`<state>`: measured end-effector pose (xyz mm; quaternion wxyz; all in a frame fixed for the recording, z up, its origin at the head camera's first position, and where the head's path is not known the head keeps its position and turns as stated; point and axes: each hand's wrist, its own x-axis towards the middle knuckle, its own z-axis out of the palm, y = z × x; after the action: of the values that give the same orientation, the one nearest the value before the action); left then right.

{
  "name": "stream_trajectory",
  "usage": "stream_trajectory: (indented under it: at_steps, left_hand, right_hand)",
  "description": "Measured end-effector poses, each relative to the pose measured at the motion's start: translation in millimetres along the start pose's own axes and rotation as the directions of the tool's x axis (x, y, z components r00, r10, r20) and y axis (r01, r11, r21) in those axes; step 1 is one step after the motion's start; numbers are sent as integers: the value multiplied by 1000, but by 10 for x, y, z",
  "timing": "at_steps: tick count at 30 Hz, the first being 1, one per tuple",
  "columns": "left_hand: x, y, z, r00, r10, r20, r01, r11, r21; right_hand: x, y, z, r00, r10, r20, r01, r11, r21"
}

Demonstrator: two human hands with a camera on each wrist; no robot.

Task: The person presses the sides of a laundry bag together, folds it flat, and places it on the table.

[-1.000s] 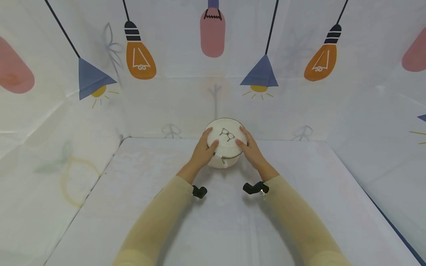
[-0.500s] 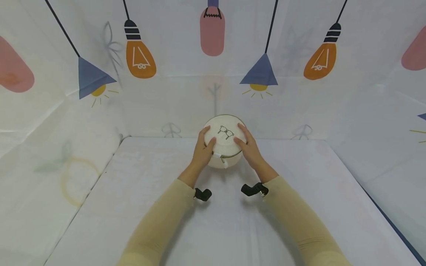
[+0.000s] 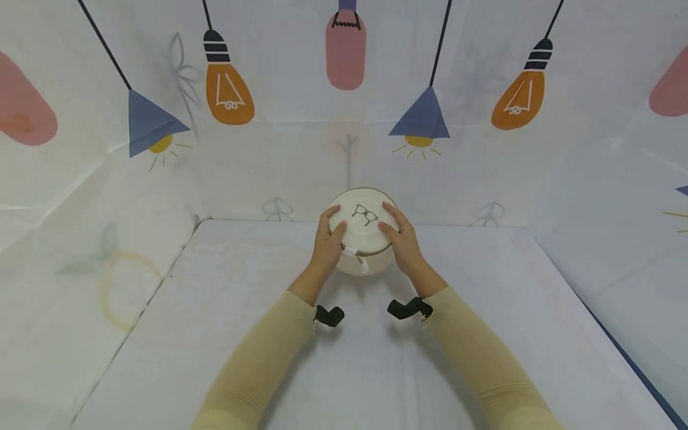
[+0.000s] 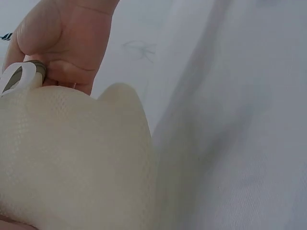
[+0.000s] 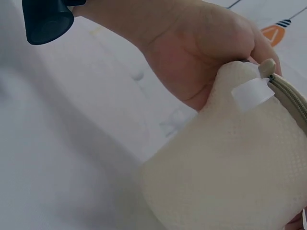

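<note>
A round cream mesh laundry bag is in the middle of the head view, near the back of the table. Its flat top bears a dark glasses-like drawing. My left hand grips the bag's left side and my right hand its right, both thumbs on top. The fingers beneath are hidden. A zipper runs along the rim, with a white tab at its end, facing me. In the left wrist view the mesh wall bulges out. Whether the bag's base touches the table cannot be told.
The table has a white cover. Behind it rises a white cloth wall printed with lamps and bulbs, and cloth sides stand left and right. A black wrist camera sits at my left cuff, another at my right.
Both hands have shifted slightly left with the bag, which rose a little and then sank a little. The left thumb has moved closer to the bag's left edge. Both grips stay.
</note>
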<state>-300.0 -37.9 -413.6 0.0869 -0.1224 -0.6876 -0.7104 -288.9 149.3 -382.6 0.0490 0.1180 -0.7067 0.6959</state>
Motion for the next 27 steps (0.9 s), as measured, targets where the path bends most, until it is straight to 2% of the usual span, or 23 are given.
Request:
stream_trajectory:
  at_steps: [3,7,10,13,18,22,27]
  left_hand:
    - [-2,-8,-48,999,-8,40,6,998,56]
    - [-26,3,-126,993,-60,102,40,983,180]
    - [-48,27,-179,986,-88,142,40,949,314]
    - [-67,67,-229,980,-99,175,12,899,438]
    - [-83,133,-299,966,-106,235,-39,842,538]
    - [-85,156,-350,951,-108,290,-75,828,556]
    - [-89,146,-398,927,-153,343,-58,843,534]
  right_hand:
    - [41,60,-24,1000,17,-4,-17,1000,21]
    - [108,206,-62,1000,28,1,-28,997,67]
    - [126,280,-72,1000,22,4,-22,995,93]
    - [121,299,-74,1000,20,6,-21,993,118]
    - [109,293,-65,1000,24,7,-25,984,175]
    - [104,288,-66,1000,27,14,-29,970,242]
    - [108,308,-85,999,37,16,-40,965,260]
